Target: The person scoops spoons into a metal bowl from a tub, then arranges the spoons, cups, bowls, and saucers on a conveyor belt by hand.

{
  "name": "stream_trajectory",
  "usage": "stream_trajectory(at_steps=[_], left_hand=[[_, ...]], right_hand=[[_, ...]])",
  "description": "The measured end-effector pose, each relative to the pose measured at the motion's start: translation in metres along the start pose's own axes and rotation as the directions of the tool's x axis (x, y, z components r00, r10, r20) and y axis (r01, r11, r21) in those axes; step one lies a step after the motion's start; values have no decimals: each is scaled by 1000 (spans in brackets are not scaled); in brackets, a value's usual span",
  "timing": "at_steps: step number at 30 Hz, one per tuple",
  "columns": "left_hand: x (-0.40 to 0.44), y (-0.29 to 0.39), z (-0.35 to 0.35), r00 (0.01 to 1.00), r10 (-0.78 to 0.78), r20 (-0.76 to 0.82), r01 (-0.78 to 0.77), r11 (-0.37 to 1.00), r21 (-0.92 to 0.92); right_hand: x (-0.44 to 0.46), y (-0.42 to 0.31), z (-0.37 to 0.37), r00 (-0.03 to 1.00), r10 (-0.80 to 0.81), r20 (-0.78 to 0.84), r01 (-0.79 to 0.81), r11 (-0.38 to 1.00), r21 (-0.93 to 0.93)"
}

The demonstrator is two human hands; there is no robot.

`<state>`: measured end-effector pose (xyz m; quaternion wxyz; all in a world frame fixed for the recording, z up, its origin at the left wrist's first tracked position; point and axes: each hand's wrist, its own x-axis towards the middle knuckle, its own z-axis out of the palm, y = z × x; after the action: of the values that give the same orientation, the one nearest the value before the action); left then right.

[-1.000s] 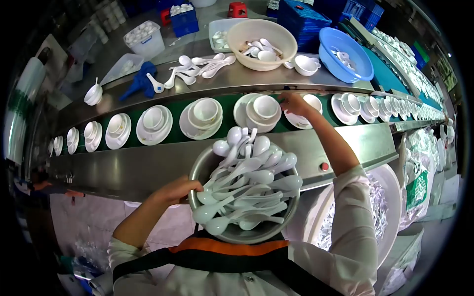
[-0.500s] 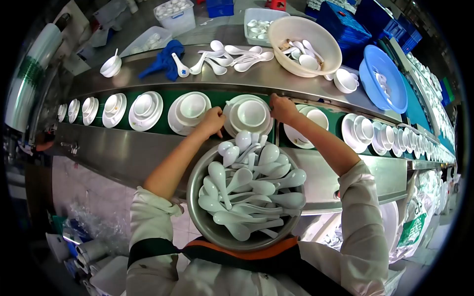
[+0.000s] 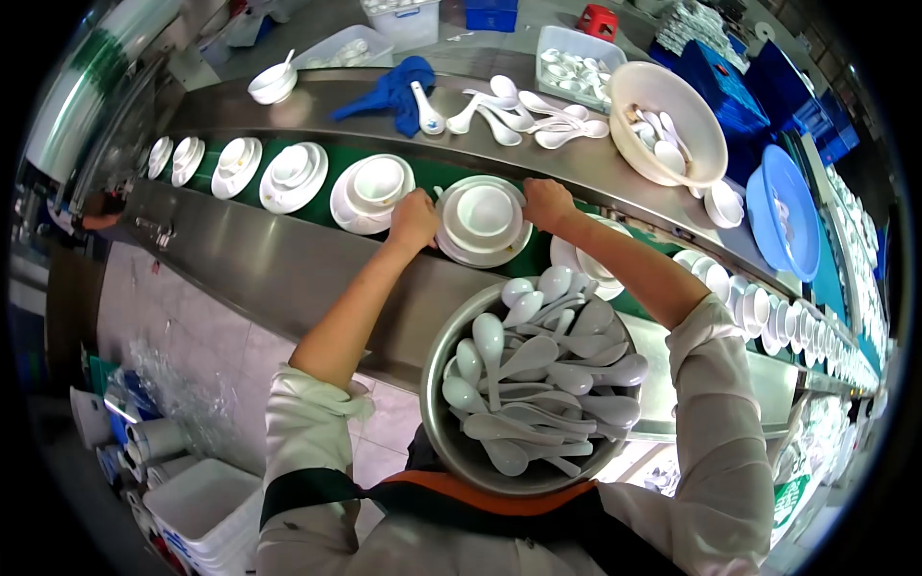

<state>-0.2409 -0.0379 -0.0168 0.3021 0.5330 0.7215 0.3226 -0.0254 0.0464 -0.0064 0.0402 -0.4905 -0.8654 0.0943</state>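
On a green conveyor belt [image 3: 540,257], a dish set [image 3: 483,216] of stacked white plates and a bowl sat between a person's left hand [image 3: 414,221] and right hand [image 3: 550,204]. Both hands had curled fingers at its opposite edges; whether they gripped or merely touched it could not be told. Stacking looked done here and in the neighbouring sets [image 3: 373,182], while a steel basin [image 3: 434,408] before the person's body was heaped with white spoons [image 3: 528,355], a supply seemingly far from used up. A white tip at the set's upper left was perhaps a spoon handle. Behind the belt, a steel ledge [image 3: 211,110] carried loose spoons [image 3: 571,134], a blue cloth [image 3: 399,91], a cream basin [image 3: 624,144] and a blue basin [image 3: 768,221]; beyond stood a red stool [image 3: 598,21] and blue crates [image 3: 725,86].
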Motion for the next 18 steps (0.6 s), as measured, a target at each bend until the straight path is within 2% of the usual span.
stream_trajectory(at_steps=[1,2,3,4,5,6,7,8,9,10,11,12,14,16,17,18], left_hand=[[3,-5,-4,1000,15,4,-15,1000,5],[13,-12,-5,1000,5,-1,-5,1000,-3],[16,-12,-9,1000,-13,-21,11,993,-119],[16,-12,-11,999,-30,-40,20,972,-236],[16,-13,-14,995,2,-101,-15,991,-130],[18,-20,-16,994,-4,-111,-11,991,-136],[23,-31,-19,955,174,-241,-163,985,63],[30,-41,-25,872,364,-326,-279,918,281],[34,-43,-37,901,315,-298,-213,920,327],[34,-43,-44,900,310,-306,-204,921,332],[33,-43,-50,979,100,-175,-60,973,224],[31,-43,-55,994,-105,-15,106,985,136],[32,-50,-64,995,-104,-14,105,986,130],[44,-71,-67,973,-230,-32,230,973,-1],[49,-79,-71,974,-225,-38,225,974,-12],[52,-85,-77,971,-238,8,238,966,-98]], right_hand=[[6,-5,-5,980,78,184,-105,985,140],[14,-8,-5,919,135,371,-238,939,247],[18,-10,-3,918,125,377,-229,942,244],[21,-12,-2,911,104,399,-268,885,381],[25,-13,-1,905,80,417,-304,807,506],[28,-14,0,906,72,418,-296,814,500],[31,-15,4,893,51,446,-335,738,585],[36,-16,8,882,27,470,-373,650,663],[42,-21,11,892,-5,451,-360,596,718],[47,-23,11,892,-17,451,-352,599,719],[52,-26,11,906,-5,424,-347,564,749],[54,-29,10,918,11,397,-343,526,778],[63,-37,6,912,7,411,-355,514,781],[70,-41,5,928,13,371,-334,469,817],[73,-44,3,925,28,378,-347,464,815],[78,-49,1,927,24,375,-341,475,812]])
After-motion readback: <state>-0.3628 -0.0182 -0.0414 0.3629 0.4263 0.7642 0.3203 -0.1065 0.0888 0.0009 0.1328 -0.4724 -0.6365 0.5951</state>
